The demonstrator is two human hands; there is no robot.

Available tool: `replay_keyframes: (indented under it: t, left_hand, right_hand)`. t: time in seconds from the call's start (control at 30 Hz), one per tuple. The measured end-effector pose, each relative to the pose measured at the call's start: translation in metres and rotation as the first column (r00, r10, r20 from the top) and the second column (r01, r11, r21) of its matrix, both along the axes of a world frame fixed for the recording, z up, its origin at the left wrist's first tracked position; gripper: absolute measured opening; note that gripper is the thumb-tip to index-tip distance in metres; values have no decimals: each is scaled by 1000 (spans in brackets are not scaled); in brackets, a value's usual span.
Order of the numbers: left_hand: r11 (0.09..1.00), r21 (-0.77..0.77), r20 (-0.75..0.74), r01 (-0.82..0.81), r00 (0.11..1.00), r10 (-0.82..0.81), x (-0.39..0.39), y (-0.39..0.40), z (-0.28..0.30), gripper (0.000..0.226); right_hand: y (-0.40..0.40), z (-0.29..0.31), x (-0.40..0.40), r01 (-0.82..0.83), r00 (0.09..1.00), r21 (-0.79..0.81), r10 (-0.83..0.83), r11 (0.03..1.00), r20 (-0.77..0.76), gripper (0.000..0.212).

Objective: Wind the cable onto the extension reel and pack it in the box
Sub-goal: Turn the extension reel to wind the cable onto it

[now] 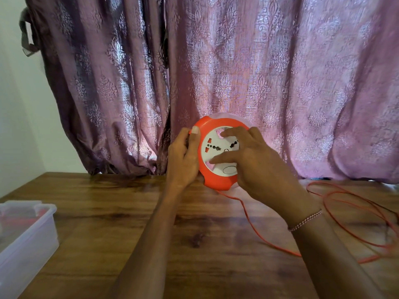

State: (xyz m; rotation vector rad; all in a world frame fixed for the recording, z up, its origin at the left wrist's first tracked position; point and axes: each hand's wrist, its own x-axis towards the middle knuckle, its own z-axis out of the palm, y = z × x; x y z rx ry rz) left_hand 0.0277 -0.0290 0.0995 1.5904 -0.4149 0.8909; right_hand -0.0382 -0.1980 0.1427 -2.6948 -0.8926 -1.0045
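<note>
From the head camera, the orange extension reel [218, 156] is up off the wooden table [129, 223], held tilted on edge in front of the purple patterned curtain [259, 72], its white socket face turned toward the wearer. The left hand [183, 160] is clamped on the reel's left rim, thumb hooked over the orange edge, fingers wrapped behind. The right hand [254, 160] lies spread across the white face, fingers apart, fingertips [224, 133] pressed into the recess near the top and the thumb reaching across the lower part of the face. There's a thin beaded bracelet [305, 220] on the right wrist.

The orange cable [248, 214] drops from the bottom of the reel, runs down across the tabletop toward the right, and sprawls in loose loops by the table's right edge, so plenty is lying unwound.

Over at the far left, near the table's front corner, sits the clear plastic box [28, 240], open at the top. Something red shows through its translucent wall, but it's too blurred to name. The box is well apart from the reel and both hands.
</note>
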Motion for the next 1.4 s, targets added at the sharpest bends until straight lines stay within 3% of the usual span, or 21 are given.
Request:
replay_keyframes:
  t: [0.2,0.3,0.6,0.77,0.9,0.97,1.1,1.2,1.3,1.4]
  left_hand:
    - [1000,21,9,-9,1000,9,1,0,0,35]
    - [999,34,9,-15,1000,14,1,0,0,36]
    - [1000,17,2,-24,1000,24,0,-2,1,36]
    - [1000,-17,-4,12,1000,-12,-1,-1,1,35]
    - [1000,-10,2,0,1000,0,-2,-1,1,36]
    - [1000,-21,-1,2,1000,-2,-2,-1,1,37]
    - [1000,-24,-5,-10,1000,10,1,2,1,39]
    - [1000,-10,-15,-26,1000,26,2,4,1,39]
    - [1000,4,-6,-28,1000,28,1,3,1,37]
    - [999,13,6,-36,999,36,1,1,1,36]
  right_hand:
    - [2,-5,1,99,992,-49,-95,994,82,55]
    - [4,-8,1,101,988,9,-101,995,116,44]
    - [10,-10,6,259,961,299,-276,919,19,66]
    - [8,-8,5,196,979,264,-206,945,10,57]
    - [4,-4,5,-10,994,226,-15,974,112,25]
    - [2,-4,5,-52,994,118,40,992,99,37]
    - [2,-5,3,30,999,-25,-29,999,27,54]
    - [7,-5,-2,48,996,-5,-47,999,74,42]
    - [10,-7,-3,53,995,52,-57,997,76,59]
    - [9,-11,0,143,984,85,-151,986,96,50]
